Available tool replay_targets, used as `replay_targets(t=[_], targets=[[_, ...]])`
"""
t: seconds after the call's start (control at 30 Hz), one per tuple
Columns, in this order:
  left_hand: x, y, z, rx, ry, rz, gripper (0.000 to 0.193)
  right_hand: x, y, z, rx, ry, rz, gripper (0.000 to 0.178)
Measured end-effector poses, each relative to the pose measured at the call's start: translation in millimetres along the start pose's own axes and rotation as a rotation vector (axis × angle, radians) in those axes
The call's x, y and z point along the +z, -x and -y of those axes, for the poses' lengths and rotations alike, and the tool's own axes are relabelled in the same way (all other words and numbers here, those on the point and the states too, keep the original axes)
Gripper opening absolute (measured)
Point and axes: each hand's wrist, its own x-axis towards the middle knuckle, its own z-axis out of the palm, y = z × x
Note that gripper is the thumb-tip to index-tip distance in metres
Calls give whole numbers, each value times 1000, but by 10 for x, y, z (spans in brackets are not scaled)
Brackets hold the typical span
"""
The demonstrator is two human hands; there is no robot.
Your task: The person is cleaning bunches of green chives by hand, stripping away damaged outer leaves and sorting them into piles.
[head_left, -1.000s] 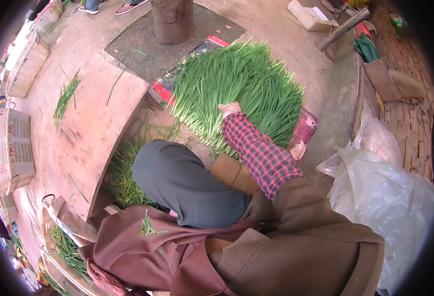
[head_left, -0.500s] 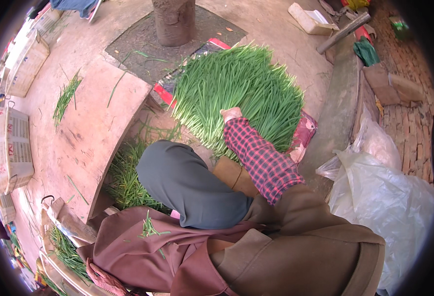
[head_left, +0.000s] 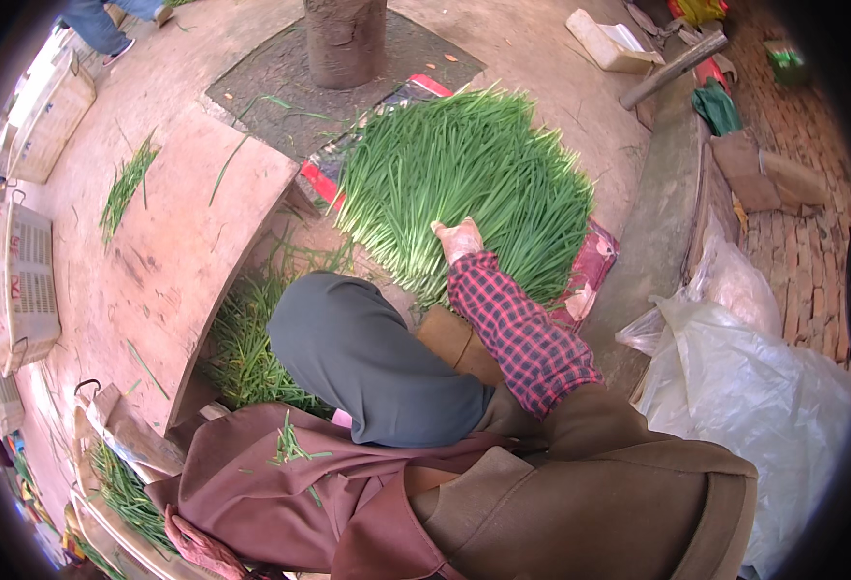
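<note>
Green chives (head_left: 464, 184) are lying in a big fan-shaped pile on the ground, just past my knee. I am pressing my right hand (head_left: 459, 239) into the pile's near edge, but I cannot tell how wide my grip is. My left hand is hiding out of view.

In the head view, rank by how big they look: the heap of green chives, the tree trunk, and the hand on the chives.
1. Heap of green chives
2. Tree trunk, though it is cut off by the top edge
3. Right hand
</note>
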Motion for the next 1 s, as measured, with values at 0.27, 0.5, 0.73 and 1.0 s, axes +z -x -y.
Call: replay_targets(t=[0.27,0.5,0.73,1.0], targets=[[66,-22,206,13,90,-35,41,23,270,-23,-833,341,-193,57],[25,70,-115,209,3,-107,40,428,-442,-297,-994,857,75,71],[8,83,-234,196,-49,-97,45,741,-574,-366,-944,816,14,73],[53,27,-221,265,-211,-43,45,1023,-706,-377,-824,787,-19,73]])
